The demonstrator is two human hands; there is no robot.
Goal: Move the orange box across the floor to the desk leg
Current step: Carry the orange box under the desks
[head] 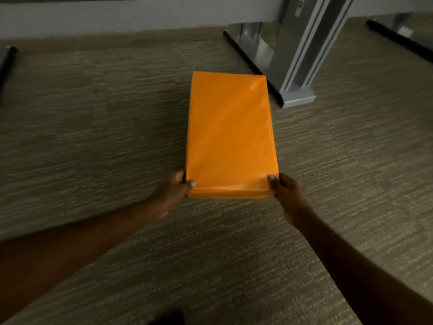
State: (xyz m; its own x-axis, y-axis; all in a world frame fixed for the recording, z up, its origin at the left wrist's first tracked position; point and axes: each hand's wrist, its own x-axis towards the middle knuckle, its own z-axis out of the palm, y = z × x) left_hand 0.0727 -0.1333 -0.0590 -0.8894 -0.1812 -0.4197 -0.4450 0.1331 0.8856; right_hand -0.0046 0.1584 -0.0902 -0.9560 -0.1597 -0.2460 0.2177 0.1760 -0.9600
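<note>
An orange box [230,134], flat and wrapped in shiny film, lies lengthwise on the carpet in the middle of the head view. My left hand [174,191] grips its near left corner, thumb on top. My right hand [287,193] holds the near right corner the same way. The grey metal desk leg [297,59] rises just beyond the box's far right corner, and its foot [298,96] rests on the carpet close beside that corner. Whether the box touches the foot is hard to tell.
Beige-green carpet [105,127] covers the floor. A pale desk rail [117,17] runs along the top. A black strip [248,64] edges the leg's base. Another dark-edged base [398,36] sits far right, and a black bar [8,64] at far left.
</note>
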